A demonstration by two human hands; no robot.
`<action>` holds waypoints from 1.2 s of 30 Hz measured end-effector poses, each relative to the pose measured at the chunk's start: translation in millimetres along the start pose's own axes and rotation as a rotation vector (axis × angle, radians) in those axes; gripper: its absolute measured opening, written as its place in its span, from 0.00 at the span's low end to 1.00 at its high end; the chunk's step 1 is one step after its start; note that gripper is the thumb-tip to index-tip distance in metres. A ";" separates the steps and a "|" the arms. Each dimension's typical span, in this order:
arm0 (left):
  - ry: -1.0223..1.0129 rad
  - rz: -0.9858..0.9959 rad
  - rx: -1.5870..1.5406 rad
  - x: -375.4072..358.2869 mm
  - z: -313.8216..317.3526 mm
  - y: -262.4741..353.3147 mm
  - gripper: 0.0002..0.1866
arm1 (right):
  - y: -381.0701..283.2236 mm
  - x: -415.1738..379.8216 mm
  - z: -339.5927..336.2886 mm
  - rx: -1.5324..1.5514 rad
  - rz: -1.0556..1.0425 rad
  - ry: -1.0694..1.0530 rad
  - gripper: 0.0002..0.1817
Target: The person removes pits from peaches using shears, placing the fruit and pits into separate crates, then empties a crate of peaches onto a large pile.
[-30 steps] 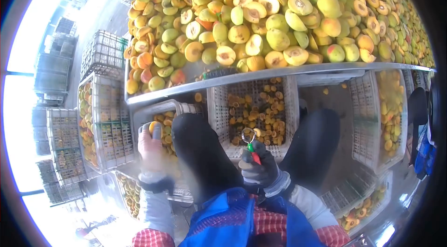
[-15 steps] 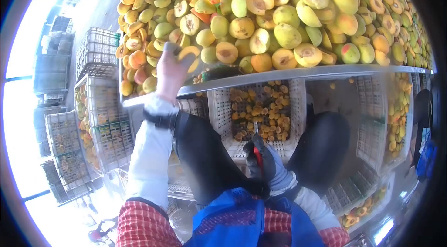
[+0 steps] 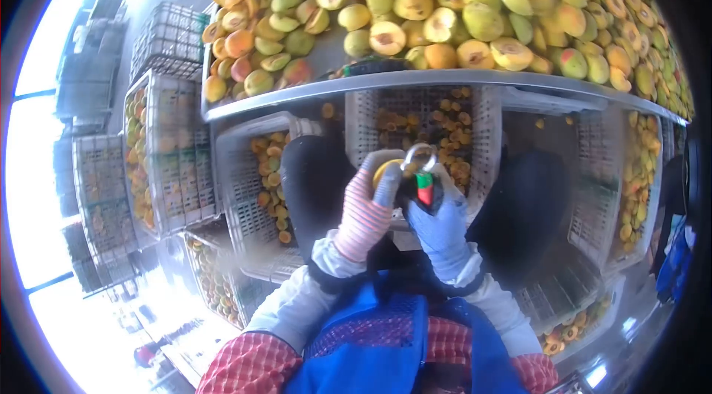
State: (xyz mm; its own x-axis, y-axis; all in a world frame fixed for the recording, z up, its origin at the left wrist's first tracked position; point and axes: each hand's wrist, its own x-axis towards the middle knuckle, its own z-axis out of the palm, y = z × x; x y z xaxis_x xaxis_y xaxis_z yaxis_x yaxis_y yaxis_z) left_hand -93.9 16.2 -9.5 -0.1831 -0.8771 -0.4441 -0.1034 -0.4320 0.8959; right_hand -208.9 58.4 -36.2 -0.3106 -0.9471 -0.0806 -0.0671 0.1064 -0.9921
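Observation:
My left hand (image 3: 369, 205), in a striped glove, is closed round a yellow fruit piece (image 3: 387, 173) above my lap. Close beside it, my right hand (image 3: 439, 220), in a blue-grey glove, grips a small tool (image 3: 424, 185) with a red and green handle and a curved metal ring at its tip. The ring is next to the fruit. Fingers hide most of the fruit. Halved and whole yellow-green fruits (image 3: 482, 21) are heaped on the metal table (image 3: 341, 90) in front of me.
Below the table edge, a white crate (image 3: 486, 142) with fruit pieces stands between my knees. Another crate (image 3: 237, 194) is by my left knee, and one (image 3: 597, 194) stands at the right. Stacked crates (image 3: 174, 149) fill the left side.
My left hand has come back from the fruit heap to my lap with a fruit piece. My right hand has risen slightly, bringing the tool next to it. The view has shifted.

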 end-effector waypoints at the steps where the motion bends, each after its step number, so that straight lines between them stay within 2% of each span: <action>1: -0.048 0.219 0.164 -1.7 2.4 -0.2 0.14 | -9.8 -3.5 0.3 -0.092 -0.201 0.046 0.12; 2: -0.180 0.156 -0.215 -2.5 -1.6 -27.7 0.18 | -16.9 -12.2 2.9 -0.197 -0.274 0.056 0.11; 4: -0.090 0.168 -0.063 -11.2 -2.5 -11.1 0.24 | -12.7 -15.5 1.2 0.050 -0.242 -0.068 0.11; 7: 0.109 0.074 -0.279 -12.8 -13.1 7.8 0.27 | -33.5 -30.4 -20.4 0.456 0.495 -0.192 0.14; 10: 0.067 0.169 -0.066 -11.9 -13.0 3.3 0.26 | -6.3 -47.4 -5.7 -0.184 -0.050 -0.292 0.18; 11: 0.069 0.155 -0.109 -14.8 -10.6 3.8 0.25 | -8.0 -52.3 -1.3 -0.121 -0.053 -0.231 0.22; 13: 0.078 0.135 -0.195 -20.1 -6.2 5.6 0.25 | -11.2 -53.6 -1.8 -0.115 -0.021 -0.241 0.23; 17: 0.093 0.198 -0.140 -26.5 -1.3 7.5 0.25 | -13.3 -59.4 -1.9 -0.043 0.055 -0.262 0.23; 20: 0.130 0.256 -0.141 -29.7 7.4 10.4 0.24 | -12.6 -65.0 0.9 -0.155 -0.198 -0.060 0.24; 23: 0.151 0.297 -0.107 -29.5 11.0 7.6 0.22 | -17.0 -58.9 -4.6 -0.246 -0.293 -0.111 0.25; 26: 0.106 0.267 -0.051 -26.2 7.2 6.4 0.21 | -5.7 -65.0 -5.7 -0.218 -0.194 -0.145 0.25; 29: 0.045 0.220 -0.053 -26.2 7.2 13.5 0.20 | 4.8 -71.9 -6.0 -0.040 -0.068 -0.189 0.25; 32: -0.051 0.147 -0.068 -22.1 5.5 17.4 0.19 | 8.0 -71.3 -6.9 0.451 0.316 -0.334 0.23; 35: -0.136 0.108 -0.041 -18.7 2.2 20.3 0.19 | -10.5 -77.7 -5.2 0.779 0.536 -0.173 0.20; 36: -0.156 0.125 -0.014 -16.8 0.9 21.6 0.21 | -15.0 -75.2 -11.0 0.907 0.569 -0.303 0.20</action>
State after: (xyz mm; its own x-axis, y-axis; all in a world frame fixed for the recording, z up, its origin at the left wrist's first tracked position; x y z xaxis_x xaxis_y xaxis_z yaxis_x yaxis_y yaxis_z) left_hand -93.9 21.8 17.2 -0.3431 -0.8812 -0.3252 -0.0573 -0.3260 0.9436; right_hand -194.9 131.4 -14.2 0.1771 -0.8785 -0.4438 0.7680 0.4053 -0.4958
